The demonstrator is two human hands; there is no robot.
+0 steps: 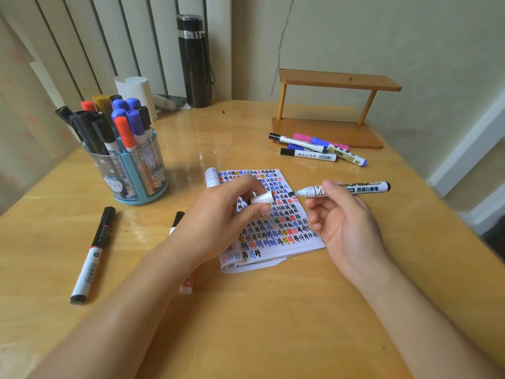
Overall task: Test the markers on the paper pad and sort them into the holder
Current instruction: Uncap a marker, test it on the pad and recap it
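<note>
A person's right hand (pixel 344 222) grips an uncapped black whiteboard marker (pixel 352 188) between thumb and curled fingers, its nib pointing across at the left hand (pixel 218 220), whose thumb and fingertips pinch the marker's pale cap (pixel 263 198). Nib and cap mouth sit just apart, above a paper pad (pixel 297 233) crowded with black, blue, red and yellow test marks directly beneath both sets of fingers. Beyond the left hand's knuckles stands a blue marker holder (pixel 136 173), packed with capped markers. Beyond the right hand's fingers, loose markers (pixel 314 150) lie heaped against a wooden shelf (pixel 328 129). Outside the left wrist, a black-capped marker (pixel 93 255) lies on the wooden table (pixel 246 310).
</note>
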